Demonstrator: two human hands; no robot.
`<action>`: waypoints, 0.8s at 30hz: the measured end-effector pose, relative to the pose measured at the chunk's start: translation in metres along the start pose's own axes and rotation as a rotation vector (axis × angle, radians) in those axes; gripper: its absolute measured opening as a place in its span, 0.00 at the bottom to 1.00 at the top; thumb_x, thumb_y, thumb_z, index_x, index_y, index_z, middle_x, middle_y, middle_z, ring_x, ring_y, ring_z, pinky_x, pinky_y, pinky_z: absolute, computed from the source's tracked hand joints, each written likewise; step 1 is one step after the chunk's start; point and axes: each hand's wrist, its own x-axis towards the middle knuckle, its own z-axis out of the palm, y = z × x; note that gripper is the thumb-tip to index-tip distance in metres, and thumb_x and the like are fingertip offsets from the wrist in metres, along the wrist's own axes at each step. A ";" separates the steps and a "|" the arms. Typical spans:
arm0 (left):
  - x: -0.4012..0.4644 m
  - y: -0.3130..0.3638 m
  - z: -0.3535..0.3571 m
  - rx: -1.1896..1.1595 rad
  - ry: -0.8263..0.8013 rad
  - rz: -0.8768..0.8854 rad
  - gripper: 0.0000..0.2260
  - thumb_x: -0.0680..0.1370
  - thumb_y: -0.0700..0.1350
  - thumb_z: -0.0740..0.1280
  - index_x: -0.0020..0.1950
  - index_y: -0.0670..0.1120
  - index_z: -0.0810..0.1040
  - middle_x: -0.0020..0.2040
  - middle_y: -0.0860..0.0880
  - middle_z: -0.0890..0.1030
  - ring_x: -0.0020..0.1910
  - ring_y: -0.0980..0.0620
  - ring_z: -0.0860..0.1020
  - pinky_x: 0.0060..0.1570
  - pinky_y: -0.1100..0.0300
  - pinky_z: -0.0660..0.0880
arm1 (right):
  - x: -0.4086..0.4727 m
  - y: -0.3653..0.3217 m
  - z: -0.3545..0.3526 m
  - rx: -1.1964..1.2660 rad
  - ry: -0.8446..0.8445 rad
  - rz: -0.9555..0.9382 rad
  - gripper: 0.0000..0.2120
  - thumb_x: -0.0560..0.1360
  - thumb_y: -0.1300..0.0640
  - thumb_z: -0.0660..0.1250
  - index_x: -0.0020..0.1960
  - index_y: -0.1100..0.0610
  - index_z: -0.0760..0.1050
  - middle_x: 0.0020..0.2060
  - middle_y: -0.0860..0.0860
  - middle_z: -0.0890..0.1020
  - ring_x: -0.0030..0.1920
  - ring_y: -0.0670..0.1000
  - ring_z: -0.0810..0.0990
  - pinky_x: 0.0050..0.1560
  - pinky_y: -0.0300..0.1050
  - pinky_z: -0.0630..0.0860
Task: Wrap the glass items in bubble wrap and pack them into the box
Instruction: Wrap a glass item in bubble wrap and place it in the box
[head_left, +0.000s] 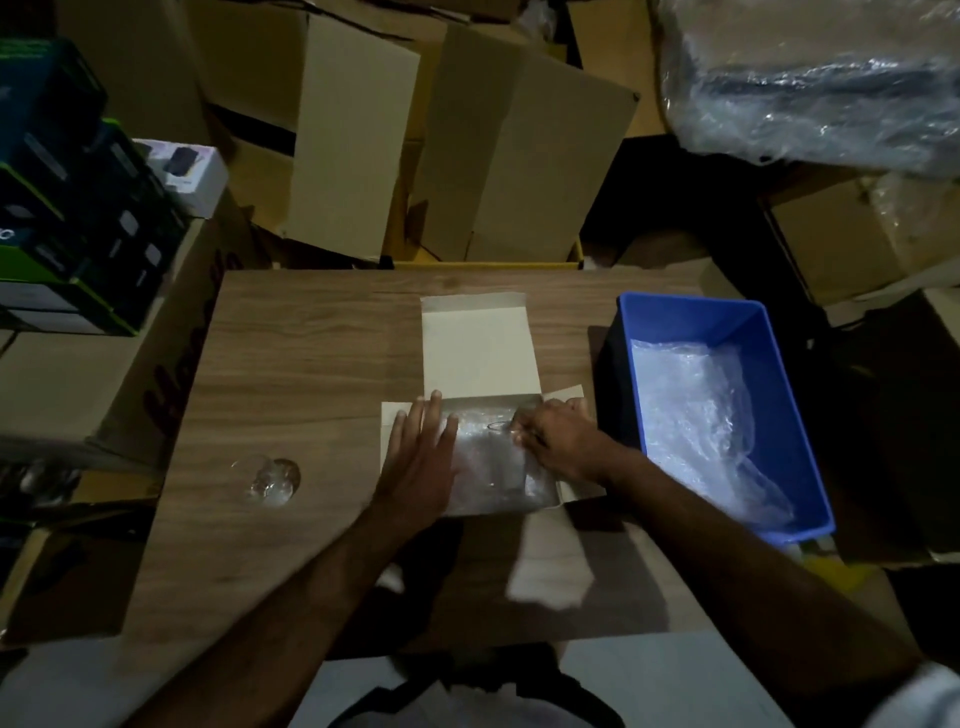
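Observation:
A small white cardboard box (478, 353) lies open in the middle of the wooden table, its lid flat toward the far side. Inside it sits a glass wrapped in bubble wrap (493, 457). My left hand (423, 452) rests flat with fingers spread on the box's left flap and the edge of the wrap. My right hand (558, 436) is at the box's right side, its fingers pinching the bubble wrap by the glass's rim. A bare clear glass (267, 480) lies on its side on the table to the left, apart from both hands.
A blue plastic bin (727, 322) with loose bubble wrap (696, 415) inside stands at the table's right edge. Brown cardboard cartons (457, 156) crowd the floor beyond the table. Dark product boxes (67, 208) are stacked on a carton at left.

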 end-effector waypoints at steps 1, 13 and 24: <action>-0.001 0.000 0.002 0.051 0.026 -0.001 0.28 0.76 0.47 0.68 0.75 0.40 0.70 0.80 0.35 0.59 0.78 0.33 0.60 0.75 0.37 0.59 | 0.004 0.000 0.004 -0.046 -0.005 0.012 0.07 0.81 0.54 0.60 0.54 0.49 0.76 0.51 0.49 0.82 0.58 0.53 0.75 0.61 0.55 0.61; 0.000 0.002 0.005 0.113 -0.080 -0.079 0.34 0.80 0.49 0.61 0.81 0.36 0.53 0.82 0.37 0.47 0.80 0.35 0.53 0.77 0.38 0.52 | 0.005 -0.005 0.037 -0.316 0.093 0.065 0.31 0.75 0.47 0.67 0.75 0.55 0.66 0.66 0.53 0.76 0.65 0.56 0.73 0.65 0.55 0.59; 0.004 0.016 -0.021 -0.017 -0.046 -0.070 0.31 0.81 0.51 0.60 0.81 0.39 0.56 0.82 0.38 0.54 0.81 0.38 0.55 0.78 0.40 0.54 | -0.037 -0.011 0.037 -0.217 0.359 0.013 0.27 0.79 0.50 0.63 0.76 0.57 0.67 0.75 0.57 0.70 0.75 0.58 0.67 0.72 0.59 0.61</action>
